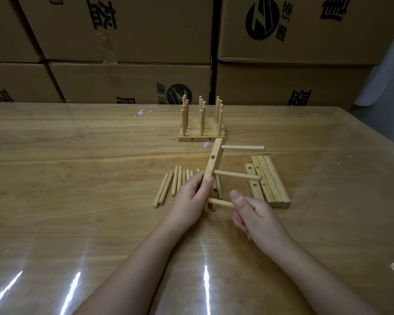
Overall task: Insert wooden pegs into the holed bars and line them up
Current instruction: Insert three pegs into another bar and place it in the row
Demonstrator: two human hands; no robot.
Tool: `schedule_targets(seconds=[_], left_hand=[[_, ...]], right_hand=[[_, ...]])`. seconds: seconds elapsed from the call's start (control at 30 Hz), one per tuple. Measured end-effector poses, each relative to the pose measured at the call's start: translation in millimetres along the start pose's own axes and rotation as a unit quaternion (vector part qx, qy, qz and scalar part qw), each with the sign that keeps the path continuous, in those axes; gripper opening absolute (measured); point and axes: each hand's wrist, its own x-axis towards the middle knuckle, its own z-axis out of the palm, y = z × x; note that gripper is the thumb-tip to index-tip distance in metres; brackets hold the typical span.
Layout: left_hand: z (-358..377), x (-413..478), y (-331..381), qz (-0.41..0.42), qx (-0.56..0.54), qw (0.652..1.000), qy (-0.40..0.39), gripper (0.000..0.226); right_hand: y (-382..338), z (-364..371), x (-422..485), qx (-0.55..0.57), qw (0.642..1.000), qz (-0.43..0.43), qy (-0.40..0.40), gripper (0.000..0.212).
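Film-covered wooden counter (77,155), brown cardboard boxes (123,30) behind it. Left hand (189,196) fingers grip pale holed wooden bar (214,158); right hand (259,214) fingers pinch its nearest round peg (221,203).

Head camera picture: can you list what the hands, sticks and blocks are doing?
left hand: grips held bar
right hand: pinches third peg at bar's near end
other pegs in bar: two, pointing right
loose pegs: lying beside left hand
spare bars: lying flat, right side
finished bars: at back, pegs upright
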Motion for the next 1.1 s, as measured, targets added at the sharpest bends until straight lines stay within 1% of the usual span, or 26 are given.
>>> schedule_targets(seconds=[0.1, 0.2, 0.27, 0.33, 0.5, 0.6, 0.67, 0.73, 0.83, 0.93, 1.0, 1.1], left_hand=[[-0.3, 0.0, 1.1, -0.039, -0.044, 0.998, 0.008, 0.013], [-0.4, 0.4, 4.2, -0.070, -0.126, 0.989, 0.014, 0.024], [-1.6, 0.6, 6.2, -0.071, -0.169, 0.983, 0.017, 0.029], [-4.0, -0.2, 7.1, -0.064, -0.189, 0.980, 0.009, 0.030], [-8.9, 0.7, 2.9, -0.059, -0.203, 0.977, -0.015, 0.025], [-11.4, 3.1, -1.6, -0.061, -0.254, 0.965, -0.013, 0.022], [-13.1, 4.4, -3.2, -0.062, -0.288, 0.956, -0.010, 0.029], [-14.3, 5.5, -4.8, -0.061, -0.308, 0.950, -0.001, 0.033], [-14.9, 7.5, -6.8, -0.061, -0.322, 0.945, 0.012, 0.026], [-14.7, 8.2, -7.4, -0.066, -0.330, 0.941, 0.024, 0.021], [-14.8, 8.1, -7.7, -0.063, -0.336, 0.939, 0.029, 0.020], [-14.9, 8.4, -8.6, -0.063, -0.347, 0.935, 0.034, 0.023]], right_hand=[[-1.0, -3.5, 1.5, -0.004, 0.999, -0.013, 0.038, 0.043], [-2.3, -8.5, 2.7, -0.003, 0.996, -0.025, 0.087, 0.037], [-1.0, -11.9, 3.9, 0.000, 0.993, -0.022, 0.118, 0.038], [1.7, -15.4, 6.9, 0.006, 0.988, -0.013, 0.151, 0.039], [6.0, -25.6, 12.5, 0.070, 0.976, 0.009, 0.208, 0.041], [7.8, -31.0, 13.8, 0.096, 0.969, 0.013, 0.226, 0.036], [9.0, -32.8, 15.3, 0.121, 0.964, 0.013, 0.236, 0.031], [10.7, -32.1, 17.0, 0.134, 0.963, 0.012, 0.232, 0.027], [12.7, -27.1, 17.7, 0.124, 0.975, 0.007, 0.182, 0.021], [13.3, -22.3, 17.5, 0.105, 0.987, 0.007, 0.125, 0.026], [13.2, -21.0, 17.4, 0.121, 0.986, 0.009, 0.114, 0.029], [13.1, -22.3, 18.3, 0.138, 0.983, 0.001, 0.123, 0.016]])
